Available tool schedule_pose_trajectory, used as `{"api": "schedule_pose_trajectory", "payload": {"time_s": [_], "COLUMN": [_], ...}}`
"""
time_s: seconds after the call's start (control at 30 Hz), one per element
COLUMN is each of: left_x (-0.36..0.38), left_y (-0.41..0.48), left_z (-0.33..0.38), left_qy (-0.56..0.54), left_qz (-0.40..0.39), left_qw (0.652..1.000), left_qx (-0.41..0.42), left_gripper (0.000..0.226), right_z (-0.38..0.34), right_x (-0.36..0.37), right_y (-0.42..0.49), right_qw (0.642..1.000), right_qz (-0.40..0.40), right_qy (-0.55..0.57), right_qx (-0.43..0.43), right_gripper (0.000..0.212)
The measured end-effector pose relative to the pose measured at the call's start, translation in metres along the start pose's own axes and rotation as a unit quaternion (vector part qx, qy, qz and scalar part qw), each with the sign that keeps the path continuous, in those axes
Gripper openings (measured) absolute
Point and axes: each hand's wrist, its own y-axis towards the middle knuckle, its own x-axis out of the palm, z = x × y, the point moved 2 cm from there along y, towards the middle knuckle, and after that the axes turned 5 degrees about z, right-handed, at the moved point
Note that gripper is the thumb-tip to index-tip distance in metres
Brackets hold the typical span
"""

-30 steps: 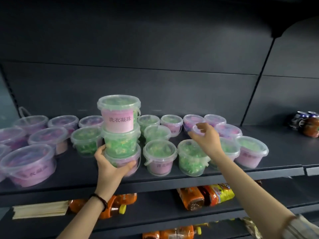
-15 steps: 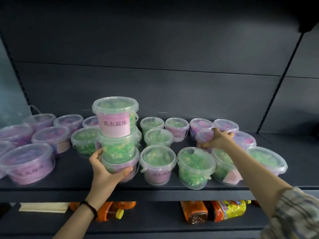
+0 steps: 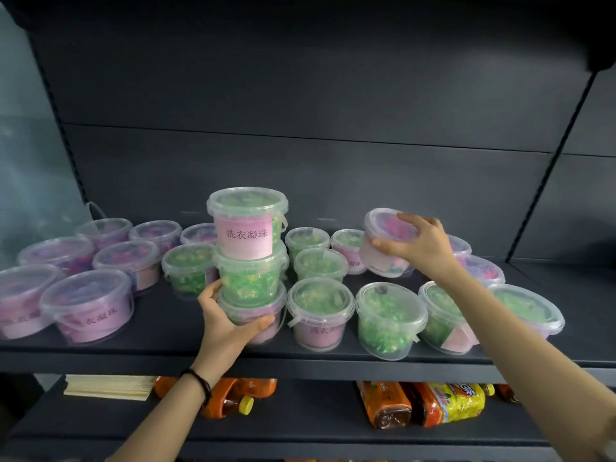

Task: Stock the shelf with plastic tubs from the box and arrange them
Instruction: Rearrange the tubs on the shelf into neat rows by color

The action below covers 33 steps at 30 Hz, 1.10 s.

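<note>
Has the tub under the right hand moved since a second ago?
Yes. The right hand has lifted the pink tub up off the shelf; it is now tilted.

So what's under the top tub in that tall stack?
Two more tubs: a green-filled middle tub, then a bottom tub standing on the shelf. The left hand grips the bottom tub, so its label is mostly covered.

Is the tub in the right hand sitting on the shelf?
No, the right hand holds the tub tilted in the air, above the shelf.
</note>
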Motion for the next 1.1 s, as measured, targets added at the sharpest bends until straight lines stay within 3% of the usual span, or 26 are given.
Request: {"api": "schedule_pose_trajectory", "payload": {"time_s": [0.23,0.37,0.43,0.5,0.6,0.7,0.83,0.93,1.03,1.1], "left_x": [-0.004,-0.027,-0.046,-0.063,-0.084,-0.106,-0.132,-0.147,-0.158,-0.162], "left_y": [-0.001,-0.012,-0.023,-0.034,-0.042,-0.040,-0.029,-0.020,-0.009,0.000], "left_z": [0.012,0.026,0.035,0.044,0.051,0.052,0.040,0.025,0.011,0.002], "left_qy": [0.025,0.104,0.084,0.036,-0.007,-0.049,-0.035,-0.014,-0.021,-0.015], "left_qz": [-0.015,-0.031,-0.093,-0.214,-0.310,-0.279,-0.151,-0.101,-0.055,-0.030], "left_qw": [0.999,0.994,0.991,0.975,0.950,0.959,0.988,0.995,0.998,0.999], "left_qx": [-0.019,0.002,0.038,0.046,0.033,0.021,0.022,0.013,-0.003,-0.013], "left_gripper": [0.102,0.114,0.106,0.100,0.107,0.107,0.096,0.091,0.089,0.088], "right_z": [-0.071,-0.097,-0.110,-0.124,-0.150,-0.175,-0.201,-0.207,-0.205,-0.200], "right_x": [-0.003,0.012,0.026,0.044,0.076,0.113,0.157,0.182,0.200,0.208], "right_y": [-0.089,-0.138,-0.157,-0.173,-0.191,-0.203,-0.210,-0.209,-0.207,-0.208], "right_qw": [0.992,0.989,0.986,0.981,0.978,0.979,0.975,0.971,0.972,0.977], "right_qz": [-0.057,-0.088,-0.112,-0.132,-0.137,-0.116,-0.126,-0.142,-0.115,-0.040], "right_qy": [0.110,0.112,0.117,0.130,0.135,0.130,0.146,0.153,0.161,0.161], "right_qx": [-0.021,-0.037,-0.044,-0.059,-0.084,-0.108,-0.111,-0.114,-0.129,-0.133], "right_gripper": [0.082,0.083,0.086,0.089,0.095,0.098,0.103,0.101,0.082,0.057]}}
